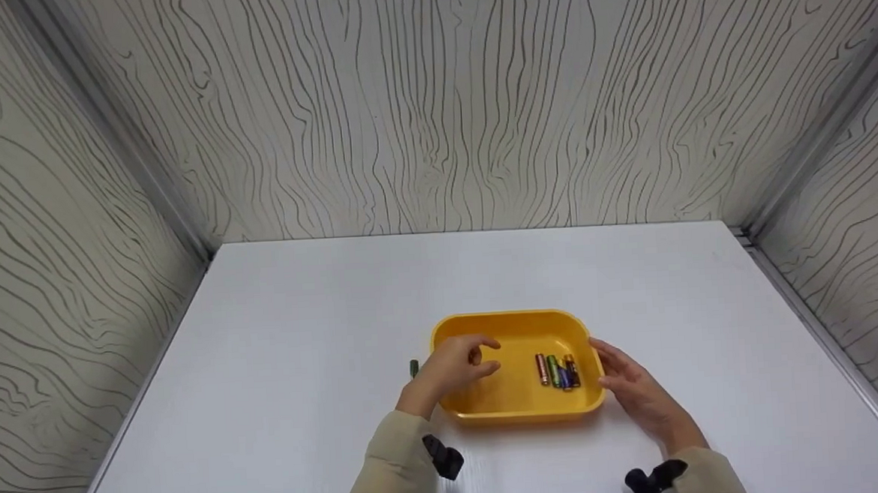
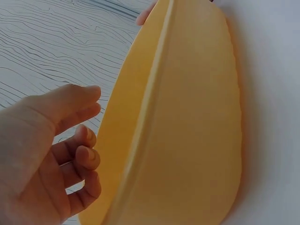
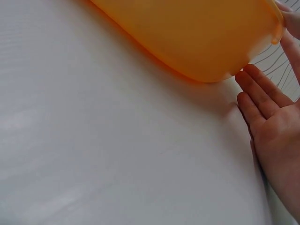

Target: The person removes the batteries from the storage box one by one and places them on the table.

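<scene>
In the head view a yellow plastic tray (image 1: 515,417) sits on the white table. Several batteries (image 1: 554,371) stand side by side in its right half, in red, green, blue and dark colours. My left hand (image 1: 456,366) hovers over the tray's left end, fingers loosely bent, thumb apart from them; nothing shows between them in the left wrist view. At the right end, my right hand (image 1: 634,386) touches the tray's side, its fingers fairly straight and its thumb near the rim. A green battery (image 1: 414,368) lies outside the tray on the left, partly hidden by my left hand.
White tabletop (image 1: 280,360) surrounds the tray. Wood-grain patterned panels (image 1: 432,111) rise at the back and both sides, with metal edging along the table's sides. Each sleeve cuff carries a small black device (image 1: 444,458).
</scene>
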The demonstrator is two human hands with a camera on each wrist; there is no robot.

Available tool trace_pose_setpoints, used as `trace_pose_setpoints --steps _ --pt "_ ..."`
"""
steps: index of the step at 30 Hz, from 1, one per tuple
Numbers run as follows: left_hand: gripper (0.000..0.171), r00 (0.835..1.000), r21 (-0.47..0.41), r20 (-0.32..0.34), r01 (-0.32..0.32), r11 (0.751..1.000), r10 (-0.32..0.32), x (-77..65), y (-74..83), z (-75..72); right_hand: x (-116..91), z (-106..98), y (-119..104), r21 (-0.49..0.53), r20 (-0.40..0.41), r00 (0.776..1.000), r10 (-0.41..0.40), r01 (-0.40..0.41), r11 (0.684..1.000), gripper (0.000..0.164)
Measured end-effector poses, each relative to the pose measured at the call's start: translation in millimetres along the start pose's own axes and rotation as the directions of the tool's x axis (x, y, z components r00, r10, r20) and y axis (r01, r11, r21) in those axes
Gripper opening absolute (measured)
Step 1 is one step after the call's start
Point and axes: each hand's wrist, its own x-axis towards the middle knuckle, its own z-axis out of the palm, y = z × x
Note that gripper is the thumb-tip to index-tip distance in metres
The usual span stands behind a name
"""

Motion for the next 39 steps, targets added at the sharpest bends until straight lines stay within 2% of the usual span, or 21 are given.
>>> trace_pose_setpoints --steps 6,11,18,21,28,31,36,39 --pt "0.032 1.0 0.003 0.011 0.016 1.0 -0.016 3.6 3.8 10.4 0 1 1 0.016 0.001 1.0 -0.013 0.013 1.0 0.064" --pt "0.032 0.998 -0.018 0.027 0.065 0.998 -0.064 8.4 7.4 19.9 0 0 0 -0.007 0.0 1.0 -0.003 0.003 1.0 0.064" --pt "0.034 0.998 -0.036 0.05 0.038 0.999 -0.036 14.9 10.8 32.3 0 -2 0 -0.036 0.038 0.999 -0.031 0.033 0.999 0.067" --pt "0.033 0.997 -0.058 0.058 0.053 0.997 -0.05 17.8 12.1 37.2 0 -1 0 -0.025 0.033 0.999 -0.019 0.02 1.0 0.067" --pt "0.036 0.99 -0.115 0.062 0.129 0.985 -0.123 25.3 16.3 49.1 0 -2 1 -0.017 0.023 1.0 -0.006 0.006 1.0 0.065" --pt "0.036 0.989 -0.108 0.05 0.143 0.984 -0.138 28.5 18.3 54.1 0 -3 1 -0.019 0.023 1.0 -0.009 0.009 1.0 0.065" --pt "0.038 0.975 -0.112 0.02 0.22 0.969 -0.22 32.8 23.4 62.7 1 -2 3 -0.004 0.02 1.0 -0.024 0.024 1.0 0.064" --pt "0.04 0.969 -0.074 -0.009 0.245 0.967 -0.246 35.0 26.1 67.7 0 -2 4 -0.002 0.025 0.999 -0.033 0.033 0.999 0.064"
